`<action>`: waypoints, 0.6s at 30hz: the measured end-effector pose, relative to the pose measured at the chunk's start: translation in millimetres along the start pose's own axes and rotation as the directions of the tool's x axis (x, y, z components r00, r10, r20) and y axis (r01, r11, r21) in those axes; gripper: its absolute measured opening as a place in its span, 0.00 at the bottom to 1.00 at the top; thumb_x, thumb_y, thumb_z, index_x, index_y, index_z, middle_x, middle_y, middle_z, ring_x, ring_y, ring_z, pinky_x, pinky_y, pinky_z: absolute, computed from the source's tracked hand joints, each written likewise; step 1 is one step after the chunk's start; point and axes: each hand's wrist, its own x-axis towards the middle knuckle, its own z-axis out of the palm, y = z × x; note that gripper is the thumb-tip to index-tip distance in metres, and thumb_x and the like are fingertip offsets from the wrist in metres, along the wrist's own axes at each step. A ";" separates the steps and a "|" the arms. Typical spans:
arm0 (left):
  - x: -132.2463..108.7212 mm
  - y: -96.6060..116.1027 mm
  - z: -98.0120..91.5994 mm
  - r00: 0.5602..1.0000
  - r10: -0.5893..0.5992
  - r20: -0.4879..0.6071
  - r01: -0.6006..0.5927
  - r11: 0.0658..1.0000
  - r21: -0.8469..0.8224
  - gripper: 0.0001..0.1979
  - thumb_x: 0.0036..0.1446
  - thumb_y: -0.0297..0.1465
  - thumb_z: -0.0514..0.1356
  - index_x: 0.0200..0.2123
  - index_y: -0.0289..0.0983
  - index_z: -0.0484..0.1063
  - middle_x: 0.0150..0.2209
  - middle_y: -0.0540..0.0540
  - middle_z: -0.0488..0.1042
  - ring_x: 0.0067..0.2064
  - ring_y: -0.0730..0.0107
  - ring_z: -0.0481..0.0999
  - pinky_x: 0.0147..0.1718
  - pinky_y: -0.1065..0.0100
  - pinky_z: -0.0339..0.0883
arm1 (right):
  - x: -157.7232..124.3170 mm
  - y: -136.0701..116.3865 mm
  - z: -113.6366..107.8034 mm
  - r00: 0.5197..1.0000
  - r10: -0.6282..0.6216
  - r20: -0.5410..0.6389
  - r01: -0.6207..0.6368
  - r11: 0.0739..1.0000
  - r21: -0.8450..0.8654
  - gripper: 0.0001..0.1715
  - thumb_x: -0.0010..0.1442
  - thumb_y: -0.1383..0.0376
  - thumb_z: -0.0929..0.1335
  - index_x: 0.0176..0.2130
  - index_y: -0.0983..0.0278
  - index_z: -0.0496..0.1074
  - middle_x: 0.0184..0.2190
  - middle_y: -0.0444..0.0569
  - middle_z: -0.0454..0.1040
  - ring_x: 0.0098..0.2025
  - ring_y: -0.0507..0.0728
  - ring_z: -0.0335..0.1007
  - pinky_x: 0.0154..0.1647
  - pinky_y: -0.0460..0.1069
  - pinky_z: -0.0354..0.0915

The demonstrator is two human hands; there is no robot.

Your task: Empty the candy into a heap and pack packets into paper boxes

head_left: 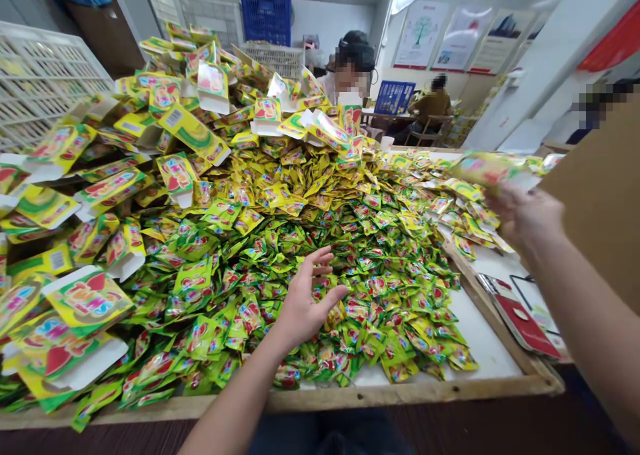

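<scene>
My left hand (311, 302) hovers over a heap of small green candy packets (280, 255), its fingers spread and nothing in them. Off to the right, my right hand (530, 218) is raised and closed on a yellow-green carton (487, 168), smeared by motion. Under that hand lie more filled packs (467, 208) on the white tabletop. Yellow packets (300, 175) make up the far side of the heap. Small cartons (90, 302) with white flaps showing are piled along the left and back.
A wooden rim (415, 392) edges the table. Beyond its right strip lies a red and white object (520, 315). Brown cardboard (600, 208) stands at the right. White (50, 85) and blue crates (265, 8) are behind the pile. A person (353, 62) sits across the table.
</scene>
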 end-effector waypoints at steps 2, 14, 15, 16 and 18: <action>1.2 0.0 -0.9 0.998 0.051 -0.035 -0.052 0.998 -0.026 0.23 0.54 0.38 0.62 0.52 0.41 0.64 0.47 0.41 0.72 0.43 0.66 0.75 0.45 0.61 0.70 | 26.0 -1.9 -2.8 0.987 -0.033 -0.159 0.018 0.995 -0.094 0.24 0.63 0.69 0.57 0.58 0.69 0.57 0.57 0.67 0.61 0.45 0.55 0.70 0.35 0.51 0.67; 4.6 -14.3 6.3 0.754 0.640 -0.146 -0.577 0.752 0.319 0.03 0.54 0.24 0.60 0.31 0.37 0.72 0.26 0.50 0.75 0.27 0.76 0.73 0.28 0.74 0.68 | 7.7 74.9 102.7 0.923 -0.059 0.380 0.283 0.774 -0.566 0.11 0.49 0.66 0.68 0.33 0.70 0.75 0.38 0.65 0.76 0.50 0.70 0.68 0.52 0.60 0.60; 4.7 -15.6 6.1 0.757 0.632 -0.168 -0.559 0.759 0.335 0.02 0.54 0.25 0.60 0.31 0.37 0.72 0.26 0.50 0.75 0.27 0.76 0.73 0.28 0.73 0.68 | 8.8 73.5 104.2 0.918 -0.054 0.392 0.294 0.756 -0.584 0.10 0.47 0.69 0.68 0.33 0.71 0.75 0.38 0.66 0.75 0.49 0.70 0.69 0.51 0.59 0.61; 4.7 -16.5 5.8 0.765 0.613 -0.200 -0.528 0.774 0.350 0.02 0.54 0.26 0.60 0.31 0.37 0.71 0.25 0.51 0.74 0.26 0.76 0.73 0.27 0.73 0.67 | 9.6 71.6 103.7 0.913 -0.052 0.405 0.307 0.742 -0.596 0.10 0.46 0.71 0.67 0.32 0.71 0.75 0.37 0.66 0.75 0.48 0.69 0.69 0.50 0.59 0.61; 5.3 -16.5 3.8 0.765 0.585 -0.270 -0.460 0.789 0.407 0.02 0.55 0.29 0.59 0.30 0.38 0.71 0.25 0.51 0.74 0.25 0.75 0.72 0.26 0.72 0.67 | 9.4 67.8 97.4 0.905 -0.060 0.422 0.329 0.727 -0.602 0.10 0.45 0.74 0.66 0.31 0.71 0.75 0.34 0.65 0.76 0.45 0.68 0.70 0.49 0.57 0.62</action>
